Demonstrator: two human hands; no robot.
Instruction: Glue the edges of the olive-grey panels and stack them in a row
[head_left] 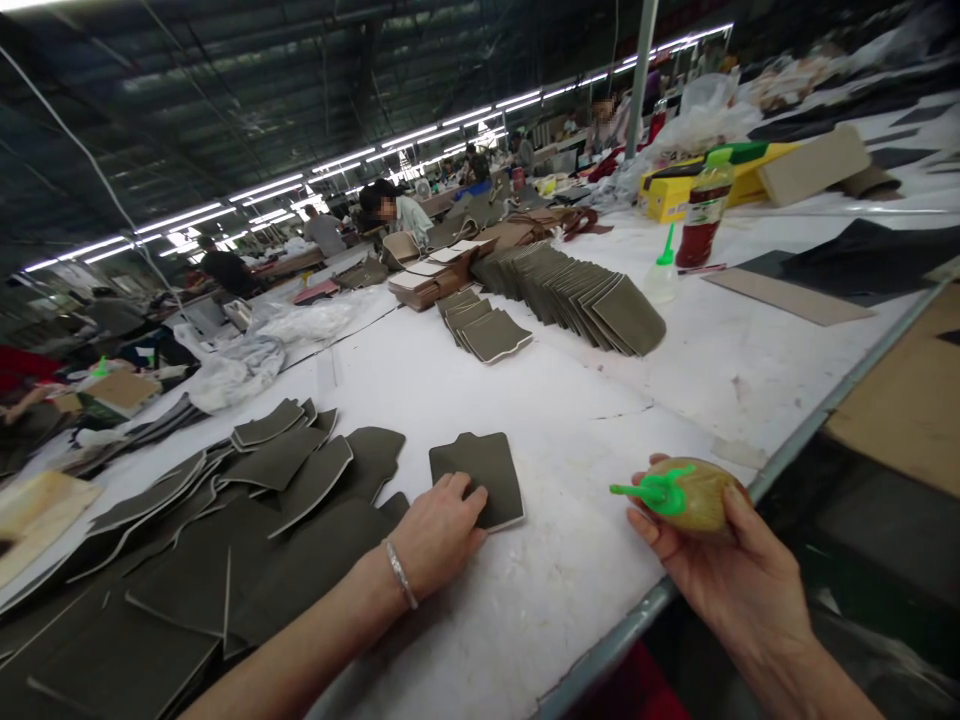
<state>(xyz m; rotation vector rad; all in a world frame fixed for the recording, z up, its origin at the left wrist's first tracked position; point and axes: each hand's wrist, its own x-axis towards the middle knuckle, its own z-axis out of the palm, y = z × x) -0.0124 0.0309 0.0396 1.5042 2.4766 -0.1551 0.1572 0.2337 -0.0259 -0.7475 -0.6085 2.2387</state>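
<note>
My left hand [437, 533] rests on the near edge of a single dark olive cut piece [480, 475] lying flat on the white table [570, 420], fingers curled on its corner. My right hand [720, 560] is wrapped round a yellowish squeeze bottle with a green nozzle [679, 492], held at the table's front edge with the nozzle pointing left towards the piece.
A spread heap of similar olive pieces [247, 510] lies left of my left hand. Stacked pieces [577, 290] and a smaller stack [484, 325] stand farther back. A red drink bottle [703, 212], a green-capped bottle [663, 275] and a yellow box [675, 185] are at the right. Other people work beyond.
</note>
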